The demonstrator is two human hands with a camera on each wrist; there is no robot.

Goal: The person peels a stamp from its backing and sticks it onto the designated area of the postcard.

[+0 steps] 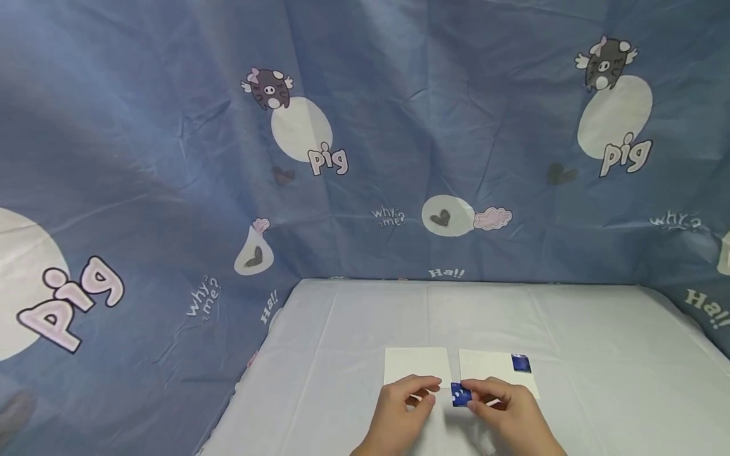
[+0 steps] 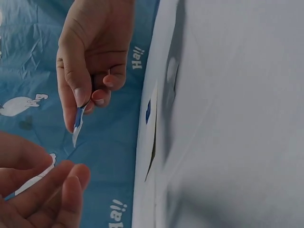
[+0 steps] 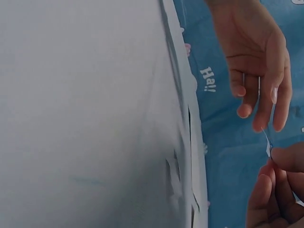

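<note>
Between thumb and forefinger my right hand (image 1: 510, 408) pinches a small dark blue square sticker (image 1: 461, 394) with white marks, held above the table. In the left wrist view, the white edge of this sticker (image 2: 78, 126) curls away below the fingertips. My left hand (image 1: 402, 405) hovers just left of it, fingers loosely bent, with nothing between thumb and forefinger. Beyond the hands lie two pale paper sheets side by side, a left sheet (image 1: 415, 362) and a right sheet (image 1: 485, 362). Another blue square (image 1: 521, 363) is at the right sheet's far right corner.
A white cloth (image 1: 365, 310) covers the table, with light creases. Blue printed fabric (image 1: 365, 126) with pig drawings and lettering hangs behind the table and along its left side.
</note>
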